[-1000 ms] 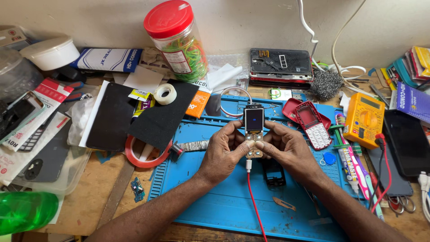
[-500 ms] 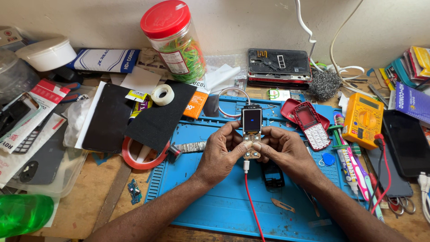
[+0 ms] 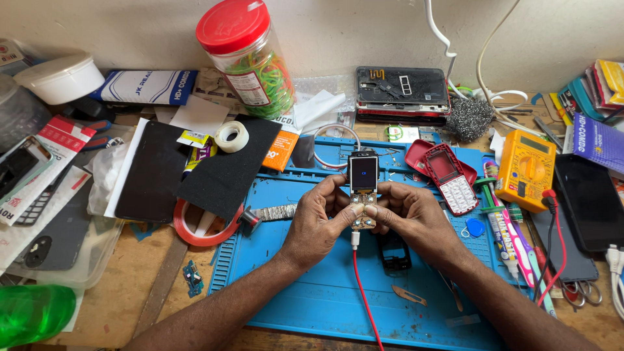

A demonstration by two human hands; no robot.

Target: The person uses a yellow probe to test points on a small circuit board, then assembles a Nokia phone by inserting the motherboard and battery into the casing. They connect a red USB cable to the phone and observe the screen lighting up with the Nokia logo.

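Note:
Both my hands hold a small bare phone board with its dark screen on top, upright over the blue work mat. My left hand grips its left edge, thumb on the keypad contacts. My right hand grips the right edge, thumb pressing the same area. A red cable hangs from the board's lower end toward me. A black phone frame lies on the mat under my right hand.
A red phone casing with keypad and an orange multimeter lie right. Red-lidded jar, tape rolls, black sheets, a green bottle, a scalpel blade and a dark phone surround the mat.
My hands and the board stay in nearly the same place; the thumbs have shifted slightly on the keypad area. The screen remains dark.

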